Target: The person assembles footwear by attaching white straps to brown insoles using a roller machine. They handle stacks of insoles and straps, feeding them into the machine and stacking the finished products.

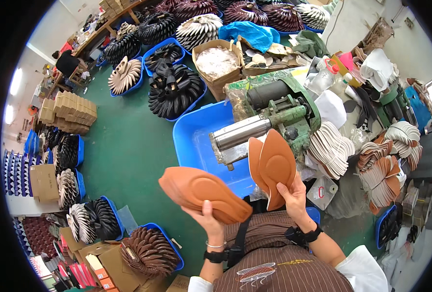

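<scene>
My left hand (208,221) is closed around a thick stack of tan-brown insoles (196,187), thumb on top, the stack slanting down to the right. In my right hand (294,194) is a thinner set of insoles (275,163), two or so, held upright by their narrow lower ends with pale edges showing. Just beyond the hands stands a green machine (279,104) with a shiny metal roller (240,134). The right-hand insoles stand close in front of its roller end. Below the roller sits a blue plastic tub (196,136), its inside partly hidden by the machine and the insoles.
Stacks of white-edged insoles (330,148) and brown insoles (382,177) lie right of the machine, near plastic bottles (323,75). Blue bins hold fanned black pieces (174,92) and brown pieces (150,250). Bundled cardboard (70,112) rests at left; a person (67,63) sits far off.
</scene>
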Tool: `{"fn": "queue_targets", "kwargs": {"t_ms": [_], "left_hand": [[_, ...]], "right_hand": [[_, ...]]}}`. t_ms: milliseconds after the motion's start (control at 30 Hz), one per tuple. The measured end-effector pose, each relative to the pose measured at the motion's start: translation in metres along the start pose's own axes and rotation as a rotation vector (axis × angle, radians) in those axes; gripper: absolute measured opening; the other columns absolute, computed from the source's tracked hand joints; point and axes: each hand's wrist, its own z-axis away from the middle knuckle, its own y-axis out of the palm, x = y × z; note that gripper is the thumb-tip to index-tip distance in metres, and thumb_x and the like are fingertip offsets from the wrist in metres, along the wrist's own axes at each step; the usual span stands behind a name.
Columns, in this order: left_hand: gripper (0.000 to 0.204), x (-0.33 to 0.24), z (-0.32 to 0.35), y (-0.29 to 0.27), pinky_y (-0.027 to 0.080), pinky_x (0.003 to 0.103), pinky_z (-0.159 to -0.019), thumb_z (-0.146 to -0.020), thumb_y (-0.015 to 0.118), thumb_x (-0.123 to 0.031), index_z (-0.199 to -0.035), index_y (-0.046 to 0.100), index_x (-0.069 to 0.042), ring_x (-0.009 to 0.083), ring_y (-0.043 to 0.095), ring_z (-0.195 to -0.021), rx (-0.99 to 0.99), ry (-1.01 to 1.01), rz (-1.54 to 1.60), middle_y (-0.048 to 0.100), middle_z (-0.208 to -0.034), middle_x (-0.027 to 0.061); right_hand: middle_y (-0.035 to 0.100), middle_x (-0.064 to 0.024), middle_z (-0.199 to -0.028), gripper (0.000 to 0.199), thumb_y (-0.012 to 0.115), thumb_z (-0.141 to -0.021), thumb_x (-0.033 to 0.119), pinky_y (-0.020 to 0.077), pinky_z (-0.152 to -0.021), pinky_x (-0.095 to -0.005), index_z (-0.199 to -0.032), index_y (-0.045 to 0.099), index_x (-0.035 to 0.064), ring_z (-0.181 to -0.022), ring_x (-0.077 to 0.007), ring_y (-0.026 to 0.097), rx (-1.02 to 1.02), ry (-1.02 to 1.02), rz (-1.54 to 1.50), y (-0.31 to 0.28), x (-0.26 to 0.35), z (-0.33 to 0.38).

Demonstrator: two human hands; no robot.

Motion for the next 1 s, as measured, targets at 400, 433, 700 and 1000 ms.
{"fn": "queue_targets", "kwargs": {"t_ms": [400, 433, 700, 1000], "left_hand": [[0.089, -0.003, -0.029, -0.039, 0.029, 0.041, -0.109, -0.083, 0.066, -0.043, -0.147, 0.019, -0.003, 0.0259, 0.037, -0.129, 0.149, -0.071, 0.011, 0.036, -0.14, 0.0123], [0.09, -0.001, -0.027, -0.038, 0.028, 0.041, -0.11, -0.082, 0.067, -0.043, -0.147, 0.019, -0.003, 0.0262, 0.037, -0.129, 0.171, -0.064, -0.008, 0.036, -0.14, 0.0127], [0.093, 0.005, -0.02, -0.026, 0.025, 0.04, -0.11, -0.079, 0.072, -0.037, -0.146, 0.019, 0.0, 0.0263, 0.035, -0.129, 0.257, -0.097, -0.032, 0.036, -0.139, 0.0139], [0.104, 0.019, -0.011, -0.005, 0.026, 0.041, -0.111, -0.076, 0.081, -0.033, -0.148, 0.013, 0.0, 0.0272, 0.031, -0.133, 0.228, -0.114, -0.118, 0.03, -0.142, 0.0166]], "right_hand": [[0.064, -0.0078, -0.115, 0.035, 0.063, -0.09, 0.004, 0.0457, -0.094, -0.0291, -0.123, 0.056, -0.0076, -0.105, -0.0133, 0.059, 0.081, 0.101, -0.026, 0.002, -0.099, -0.083], [0.064, -0.0079, -0.115, 0.035, 0.063, -0.09, 0.004, 0.0458, -0.093, -0.029, -0.122, 0.056, -0.0075, -0.105, -0.0132, 0.059, 0.084, 0.103, -0.007, 0.005, -0.09, -0.079], [0.067, -0.0102, -0.097, 0.027, 0.056, -0.096, 0.012, 0.0569, -0.071, -0.0299, -0.116, 0.057, -0.0054, -0.081, -0.0185, 0.068, -0.019, 0.409, -0.001, 0.001, -0.088, -0.048], [0.067, -0.014, -0.105, 0.056, 0.078, -0.079, 0.029, 0.05, -0.087, -0.0327, -0.119, 0.056, -0.0029, -0.099, -0.0208, 0.063, 0.336, 0.197, 0.436, 0.065, -0.021, -0.021]]}}
